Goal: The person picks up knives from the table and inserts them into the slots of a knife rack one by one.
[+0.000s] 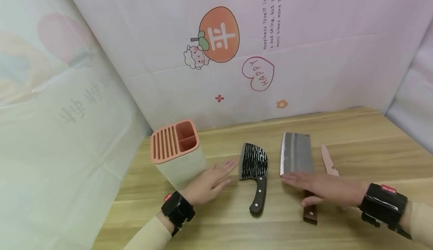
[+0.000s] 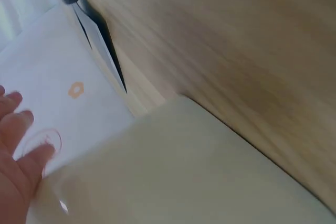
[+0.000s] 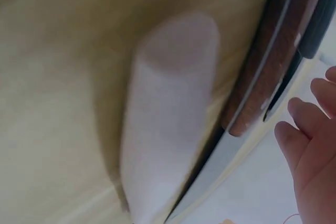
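Note:
My left hand [image 1: 212,184] has its fingers extended, beside the white knife block [image 1: 179,169] with a pink slotted top. Its fingertips point toward a cleaver with a black-and-silver patterned blade [image 1: 253,161] and a dark riveted handle. My right hand [image 1: 326,187] reaches with straight fingers over a plain steel cleaver [image 1: 299,152], hiding where blade meets brown wooden handle [image 1: 310,214]. Beyond it lies a small pink knife [image 1: 327,159], partly covered by the right hand and wrist. In the right wrist view its pale pink handle [image 3: 168,108] lies near the brown handle [image 3: 262,72]. Both hands are without any object.
All three knives lie on a wood-grain table [image 1: 233,227], handles toward me. A white printed sheet [image 1: 314,54] hangs behind the table, and another white sheet [image 1: 61,137] on the left. Each wrist wears a black strap, the left strap [image 1: 177,208] close by the block.

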Demonstrator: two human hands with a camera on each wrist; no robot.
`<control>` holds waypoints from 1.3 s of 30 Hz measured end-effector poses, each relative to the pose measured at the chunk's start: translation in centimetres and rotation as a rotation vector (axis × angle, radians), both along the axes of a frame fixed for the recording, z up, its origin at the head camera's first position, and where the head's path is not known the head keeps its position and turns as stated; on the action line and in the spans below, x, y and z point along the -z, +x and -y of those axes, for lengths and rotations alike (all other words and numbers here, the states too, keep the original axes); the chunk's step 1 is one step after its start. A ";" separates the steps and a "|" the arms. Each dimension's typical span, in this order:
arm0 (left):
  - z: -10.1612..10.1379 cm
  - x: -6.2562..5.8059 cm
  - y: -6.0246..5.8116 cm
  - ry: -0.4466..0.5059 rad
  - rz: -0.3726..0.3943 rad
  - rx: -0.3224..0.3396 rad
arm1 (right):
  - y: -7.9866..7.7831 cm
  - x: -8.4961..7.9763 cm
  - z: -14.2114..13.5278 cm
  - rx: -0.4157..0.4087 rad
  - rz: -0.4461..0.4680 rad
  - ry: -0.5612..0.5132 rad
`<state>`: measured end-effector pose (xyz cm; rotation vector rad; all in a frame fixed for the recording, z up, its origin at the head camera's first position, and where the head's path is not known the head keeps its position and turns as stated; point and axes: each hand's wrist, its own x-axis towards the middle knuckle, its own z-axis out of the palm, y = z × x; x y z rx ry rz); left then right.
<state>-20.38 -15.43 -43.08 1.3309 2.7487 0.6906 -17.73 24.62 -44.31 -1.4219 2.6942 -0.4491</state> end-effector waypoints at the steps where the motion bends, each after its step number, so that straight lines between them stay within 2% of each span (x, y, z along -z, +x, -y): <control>1: 0.5 0.1 0.1 0.038 -0.023 0.015 | 0.1 0.2 -0.1 -0.012 -0.005 -0.001; 5: 2.1 0.3 0.6 0.175 -0.104 0.053 | 0.2 1.1 -0.3 -0.103 -0.085 -0.009; 10: 3.8 0.3 1.6 0.250 -0.132 0.027 | 0.2 1.7 -0.4 -0.179 -0.139 -0.017; 18: 7.5 -0.2 3.7 0.306 -0.106 -0.070 | 0.1 1.4 -0.7 -0.211 -0.050 -0.017; 22: 9.8 -0.6 5.0 0.334 -0.076 -0.179 | 0.0 1.1 -0.9 -0.216 -0.027 -0.005; 25: 11.0 -0.8 5.8 0.392 -0.097 -0.316 | -0.2 1.0 -1.0 -0.224 0.005 -0.005; 29: 11.3 -1.3 6.5 0.552 -0.104 -0.550 | -0.6 0.9 -1.3 -0.261 -0.002 -0.008; 32: 10.7 -1.7 6.6 0.685 -0.073 -0.682 | -0.8 0.9 -1.4 -0.302 -0.035 -0.022; 35: 9.9 -1.9 6.6 0.813 -0.044 -0.760 | -1.0 0.9 -1.4 -0.351 -0.048 -0.045; 39: 9.4 -2.1 6.5 0.961 -0.022 -0.812 | -1.3 0.7 -1.2 -0.401 -0.047 -0.050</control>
